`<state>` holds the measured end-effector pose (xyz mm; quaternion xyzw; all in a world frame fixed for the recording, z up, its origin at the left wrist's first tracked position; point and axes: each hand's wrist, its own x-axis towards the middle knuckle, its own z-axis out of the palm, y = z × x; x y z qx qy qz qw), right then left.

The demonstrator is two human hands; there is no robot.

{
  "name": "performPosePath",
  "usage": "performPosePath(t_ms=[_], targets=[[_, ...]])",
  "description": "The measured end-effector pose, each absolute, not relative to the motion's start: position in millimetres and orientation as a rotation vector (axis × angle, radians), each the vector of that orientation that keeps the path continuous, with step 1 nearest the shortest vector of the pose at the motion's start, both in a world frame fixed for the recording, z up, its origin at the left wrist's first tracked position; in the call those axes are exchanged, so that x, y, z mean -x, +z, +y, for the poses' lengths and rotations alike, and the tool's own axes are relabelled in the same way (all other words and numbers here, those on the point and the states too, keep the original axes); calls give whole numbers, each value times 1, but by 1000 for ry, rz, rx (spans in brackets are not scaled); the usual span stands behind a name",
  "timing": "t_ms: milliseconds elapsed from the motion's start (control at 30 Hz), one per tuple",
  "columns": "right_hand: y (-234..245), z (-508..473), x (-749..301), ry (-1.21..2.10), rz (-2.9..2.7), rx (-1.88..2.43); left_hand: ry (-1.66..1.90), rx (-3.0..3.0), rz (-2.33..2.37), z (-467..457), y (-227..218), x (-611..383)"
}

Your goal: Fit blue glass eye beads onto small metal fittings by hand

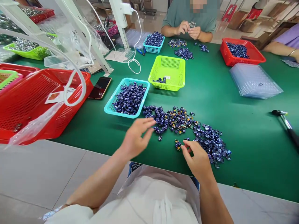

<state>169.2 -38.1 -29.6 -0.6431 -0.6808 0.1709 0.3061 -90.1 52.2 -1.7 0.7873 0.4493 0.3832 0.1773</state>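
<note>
My left hand (138, 137) hovers over the green table with fingers stretched out and thumb apart, holding nothing I can see. Beside its fingertips, dark blue shiny pieces lie stacked in curving rows (161, 119), and one loose piece (160, 138) lies just below. My right hand (198, 158) is curled, thumb and index finger almost together; whatever is between them is too small to tell. Touching or close to those fingertips are a few small pieces with orange-yellow parts (177, 145). Behind lie a pile of similar pieces (178, 119) and a heap of blue shiny caps (213, 143).
A light-blue basket (108, 109) full of blue pieces and a lime basket (182, 73) stand ahead. Left are a red basket (53, 124) and a phone (100, 88). Right are clear trays (255, 81), a red basket (254, 59) and a black-handled tool (289, 129). A co-worker (189, 21) sits opposite.
</note>
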Motion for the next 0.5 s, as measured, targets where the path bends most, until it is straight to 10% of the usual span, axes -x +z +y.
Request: performPosePath(t_ms=[500], targets=[[-24, -55, -139, 909, -1004, 1537, 775, -1586, 975, 1, -16, 27]])
